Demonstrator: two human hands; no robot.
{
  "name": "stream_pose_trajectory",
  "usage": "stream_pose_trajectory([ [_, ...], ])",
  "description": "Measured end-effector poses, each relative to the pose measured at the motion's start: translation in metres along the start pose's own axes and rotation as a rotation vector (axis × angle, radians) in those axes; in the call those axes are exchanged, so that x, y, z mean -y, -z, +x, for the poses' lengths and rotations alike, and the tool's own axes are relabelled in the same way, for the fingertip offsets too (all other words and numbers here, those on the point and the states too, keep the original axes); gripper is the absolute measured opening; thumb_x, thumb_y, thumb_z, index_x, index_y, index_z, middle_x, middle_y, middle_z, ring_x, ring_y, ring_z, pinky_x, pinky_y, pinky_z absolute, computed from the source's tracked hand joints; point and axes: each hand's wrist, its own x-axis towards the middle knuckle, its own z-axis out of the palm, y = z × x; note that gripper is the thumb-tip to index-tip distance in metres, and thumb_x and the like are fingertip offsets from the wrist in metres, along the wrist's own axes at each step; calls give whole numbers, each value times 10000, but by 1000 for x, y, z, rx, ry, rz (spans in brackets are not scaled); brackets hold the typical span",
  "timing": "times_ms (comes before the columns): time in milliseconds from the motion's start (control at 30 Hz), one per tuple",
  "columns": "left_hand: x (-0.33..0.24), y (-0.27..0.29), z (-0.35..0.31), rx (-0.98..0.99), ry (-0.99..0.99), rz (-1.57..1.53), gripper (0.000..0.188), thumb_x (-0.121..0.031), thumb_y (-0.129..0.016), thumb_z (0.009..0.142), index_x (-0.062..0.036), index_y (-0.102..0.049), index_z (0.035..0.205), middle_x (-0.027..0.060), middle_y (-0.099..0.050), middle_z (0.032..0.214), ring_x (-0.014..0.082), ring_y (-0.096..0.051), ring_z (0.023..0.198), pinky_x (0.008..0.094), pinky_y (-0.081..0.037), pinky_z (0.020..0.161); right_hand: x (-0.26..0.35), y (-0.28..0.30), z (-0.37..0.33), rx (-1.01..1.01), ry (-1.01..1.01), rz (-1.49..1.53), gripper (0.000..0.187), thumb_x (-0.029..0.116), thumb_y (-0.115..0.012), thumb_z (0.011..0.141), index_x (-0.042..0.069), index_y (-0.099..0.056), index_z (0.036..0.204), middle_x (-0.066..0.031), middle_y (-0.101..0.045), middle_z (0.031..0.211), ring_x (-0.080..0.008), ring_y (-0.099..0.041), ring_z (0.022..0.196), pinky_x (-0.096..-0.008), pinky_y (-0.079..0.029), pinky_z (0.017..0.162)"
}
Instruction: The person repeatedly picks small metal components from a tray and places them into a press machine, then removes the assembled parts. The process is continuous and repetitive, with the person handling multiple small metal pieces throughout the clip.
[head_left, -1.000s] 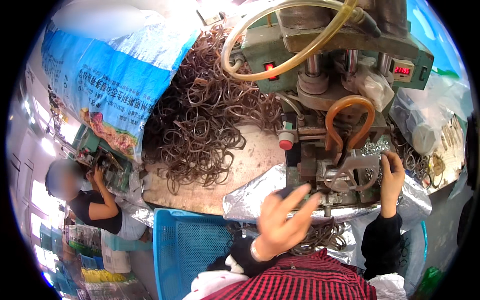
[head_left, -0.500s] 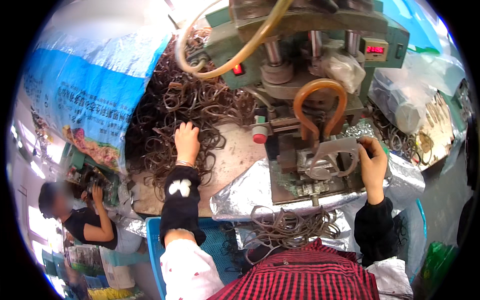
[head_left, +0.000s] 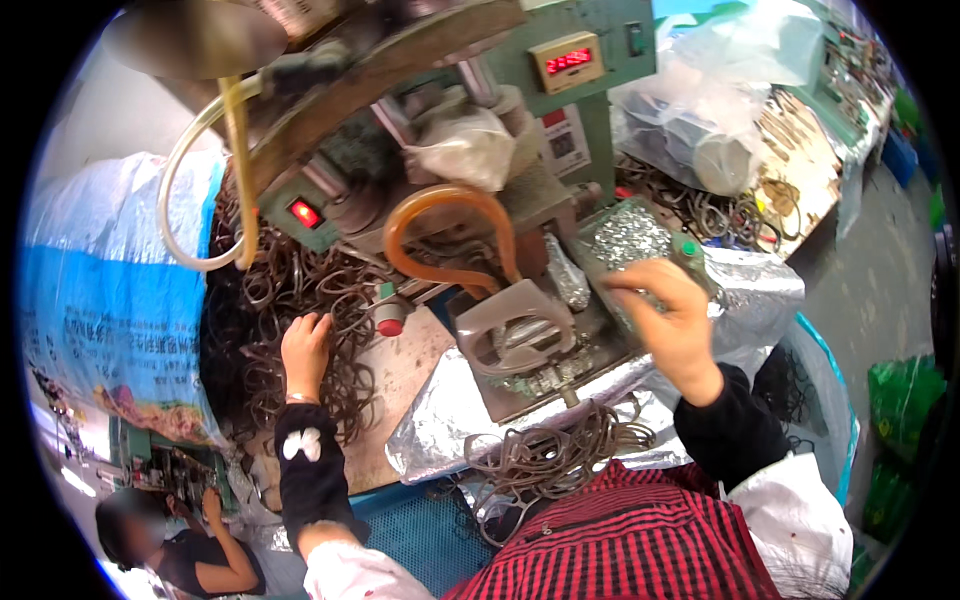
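Note:
A grey-brown plastic frame [head_left: 520,318] with a large opening lies tilted on the metal jig [head_left: 545,385] of a green press [head_left: 585,150]. My right hand [head_left: 672,325] is raised to the right of it, apart from the frame. Its thumb and forefinger stretch leftward, slightly blurred, with nothing visible between them. At the left, my left hand [head_left: 305,350] rests in a heap of similar brown frames [head_left: 345,385]. Its fingers are bent together into the heap, and whatever they hold is hidden.
An orange hose [head_left: 450,195] loops above the jig. Beside the press stands a red button [head_left: 389,326]; metallic scraps [head_left: 632,235] lie behind my right hand. More frames [head_left: 560,450] hang over silver foil at my lap, near a blue basket [head_left: 430,545]. Another person [head_left: 190,550] works at far left.
My right hand has let go of the frame on the jig and lifted away. The view has swung right and tilted; my left hand stays at the heap, its fingers now drawn closer together.

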Motion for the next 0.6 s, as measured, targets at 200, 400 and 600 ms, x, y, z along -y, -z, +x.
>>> stream_pose_trajectory([
  [200,-88,-1,39,-22,109,-113,353,-42,-649,782,-95,-680,1129,82,-598,867,271,-610,804,393,-501,678,6,-52,8,27,-217,389,231,-12,-705,823,-5,-691,1053,-66,-689,956,-156,-645,893,-293,-504,832],
  [400,-104,6,38,-354,616,-319,479,16,-610,869,-69,-610,1341,101,-651,903,264,-603,752,376,-487,665,30,-61,11,97,-430,730,372,-39,-688,846,-32,-606,1209,-44,-665,1045,-103,-617,964,-246,-490,873],
  [600,-230,124,57,-896,942,-850,282,-23,-533,1017,26,-641,1274,25,-651,814,33,-505,630,166,-384,544,53,-56,5,22,-554,807,404,-32,-650,859,-35,-559,1252,-53,-638,1107,-111,-607,1007,-268,-475,904],
])
